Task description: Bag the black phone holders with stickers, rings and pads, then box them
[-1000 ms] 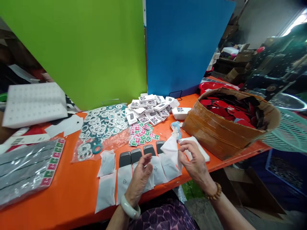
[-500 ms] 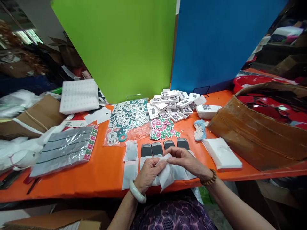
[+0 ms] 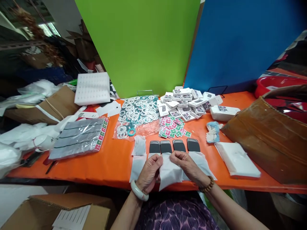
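Both of my hands pinch one small white pouch (image 3: 169, 171) at the near edge of the orange table (image 3: 107, 159). My left hand (image 3: 150, 171), with a pale bangle on the wrist, grips its left top corner. My right hand (image 3: 185, 164), with a bead bracelet, grips the top right. Several more white pouches (image 3: 139, 145) lie flat beside and under them. Just beyond stand several dark flat devices (image 3: 174, 146) in a row.
Behind the devices lie pink-green stickers (image 3: 172, 127), small white boxes (image 3: 187, 102) and a bag of rings (image 3: 134, 115). A brown taped box (image 3: 268, 137) of red parts sits right, a stack of white pouches (image 3: 236, 159) beside it. A cardboard carton (image 3: 59, 210) stands lower left.
The view has swung left. My left hand has come up and taken hold of the pouch that my right hand held alone, and the pouch is lower and nearer the table edge.
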Demonstrator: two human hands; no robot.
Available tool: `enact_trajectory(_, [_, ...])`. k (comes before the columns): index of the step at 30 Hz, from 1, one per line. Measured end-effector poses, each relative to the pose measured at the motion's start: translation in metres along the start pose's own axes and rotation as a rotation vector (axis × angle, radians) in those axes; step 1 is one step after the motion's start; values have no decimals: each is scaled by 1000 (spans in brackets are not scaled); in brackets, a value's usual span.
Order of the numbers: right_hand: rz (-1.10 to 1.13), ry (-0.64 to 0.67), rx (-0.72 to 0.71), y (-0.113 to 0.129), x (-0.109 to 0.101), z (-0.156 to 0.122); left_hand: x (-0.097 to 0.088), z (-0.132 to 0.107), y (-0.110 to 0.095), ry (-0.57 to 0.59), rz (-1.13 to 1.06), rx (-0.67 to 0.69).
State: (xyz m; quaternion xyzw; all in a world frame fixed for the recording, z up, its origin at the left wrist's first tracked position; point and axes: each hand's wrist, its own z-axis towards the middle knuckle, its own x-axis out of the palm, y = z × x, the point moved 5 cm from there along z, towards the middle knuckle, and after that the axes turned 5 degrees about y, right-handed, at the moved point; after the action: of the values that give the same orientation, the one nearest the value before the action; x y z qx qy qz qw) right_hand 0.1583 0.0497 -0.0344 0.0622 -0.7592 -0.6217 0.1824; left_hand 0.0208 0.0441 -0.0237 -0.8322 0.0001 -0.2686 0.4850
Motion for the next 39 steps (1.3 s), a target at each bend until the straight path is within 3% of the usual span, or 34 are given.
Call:
enact_trajectory(2, [-112,102,35,-2,2,9,-13,-4,-6,7,239,15])
enact_trajectory(4, [-330,156,0,2,2,22,-27,-10,-18,-61,534,104])
enact_trajectory(7, [-784,100,-114,12,2,48,-40,-19,-34,-148,887,185])
enact_trajectory(10, [-1171,67,-53,11,8,78,-43,-23,-38,-132,1057,187])
enact_trajectory(13, [-1271,74,39,6,14,103,-44,-24,-37,-119,1123,198])
enact_trajectory(20, [-1123,123,69,1,8,123,-50,-22,-31,-103,1138,221])
enact_trajectory(25, [-929,86,-31,9,-4,117,-48,-17,-30,-92,1102,247])
enact_trajectory(28, [-611,-15,-184,27,-12,102,-43,-16,-32,-68,1068,269])
enact_trajectory(32, [-105,-12,-326,52,-17,68,-30,-17,-40,-25,1002,306])
enact_trajectory(39, [-19,45,-244,52,-18,25,-4,-16,-50,-6,898,377])
